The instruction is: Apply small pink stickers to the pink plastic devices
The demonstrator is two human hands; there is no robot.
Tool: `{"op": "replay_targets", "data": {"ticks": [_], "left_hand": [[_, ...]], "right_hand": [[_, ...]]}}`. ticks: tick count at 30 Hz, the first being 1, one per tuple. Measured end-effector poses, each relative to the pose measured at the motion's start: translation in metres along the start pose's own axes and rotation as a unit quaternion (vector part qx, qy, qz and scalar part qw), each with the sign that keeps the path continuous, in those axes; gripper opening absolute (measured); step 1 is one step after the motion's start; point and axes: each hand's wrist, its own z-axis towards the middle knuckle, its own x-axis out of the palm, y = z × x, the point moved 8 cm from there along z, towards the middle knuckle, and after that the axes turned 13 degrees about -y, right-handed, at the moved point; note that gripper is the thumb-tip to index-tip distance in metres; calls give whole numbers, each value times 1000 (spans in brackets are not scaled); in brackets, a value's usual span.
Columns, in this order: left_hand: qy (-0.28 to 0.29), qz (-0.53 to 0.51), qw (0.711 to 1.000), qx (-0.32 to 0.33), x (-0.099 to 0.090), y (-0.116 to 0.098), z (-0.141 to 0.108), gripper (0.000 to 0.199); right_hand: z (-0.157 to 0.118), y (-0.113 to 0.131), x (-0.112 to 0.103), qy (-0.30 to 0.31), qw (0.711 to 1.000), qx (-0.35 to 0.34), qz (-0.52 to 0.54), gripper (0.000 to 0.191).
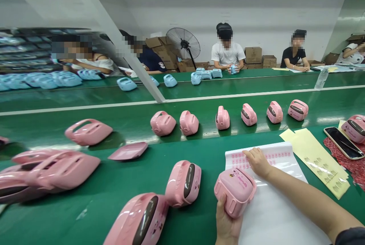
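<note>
My left hand (227, 220) grips a pink plastic housing (236, 190) from below, its printed lid facing up and a handle at the far right side. Just beyond it, my right hand (259, 162) rests on a white sheet of small pink stickers (275, 155). Its fingers are bent together at the left end of the sticker rows; whatever lies between the fingertips is hidden. To the left of the held piece sits another pink housing (178, 184) with a dark window. A larger-looking pink housing (139, 222) touches it at the front.
More pink housings (189, 123) line the green belt (199, 102). A loose pink panel (129, 150) lies left. At right are yellow sticker sheets (316, 161) and a phone (344, 142). Several co-workers sit opposite, near blue housings (170, 81). A post (137, 57) rises at left.
</note>
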Motion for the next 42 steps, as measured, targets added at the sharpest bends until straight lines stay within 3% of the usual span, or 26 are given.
{"op": "replay_targets", "data": {"ticks": [4,6,7,9,11,12,14,21,25,28,31,34,37,42], "left_hand": [[61,-43,997,1,11,-3,0,41],[94,-62,994,-7,23,-3,-4,43],[104,-71,992,-11,30,-2,-6,46],[118,-87,989,-28,43,1,-11,56],[123,-99,987,-37,54,4,-16,61],[122,-102,986,-38,58,5,-17,61],[113,-105,987,-34,64,8,-21,57],[103,-90,990,-41,75,18,-30,39],[85,-99,989,-68,74,21,-33,46],[65,-99,991,-67,71,21,-33,54],[40,-97,992,-69,67,22,-31,63],[39,-95,992,-79,66,22,-31,67],[64,-75,993,-72,67,19,-31,62],[126,-55,989,-52,72,14,-33,57]], "right_hand": [[1,10,-30,-57,993,85,64,24],[-3,21,-50,-82,968,180,153,26],[-8,25,-57,-93,932,260,235,27],[-20,39,-62,-101,821,408,388,35],[-28,57,-63,-107,735,484,462,43],[-30,64,-65,-110,715,500,476,45],[-29,71,-66,-112,703,509,484,48],[-26,63,-68,-91,755,480,437,46],[-30,61,-69,-109,785,454,408,37],[-31,61,-70,-115,826,415,363,29],[-25,68,-80,-131,896,319,279,21],[-17,88,-100,-164,960,159,162,21],[-12,105,-115,-164,984,48,59,38],[-11,118,-123,-125,992,-2,28,54]]}}
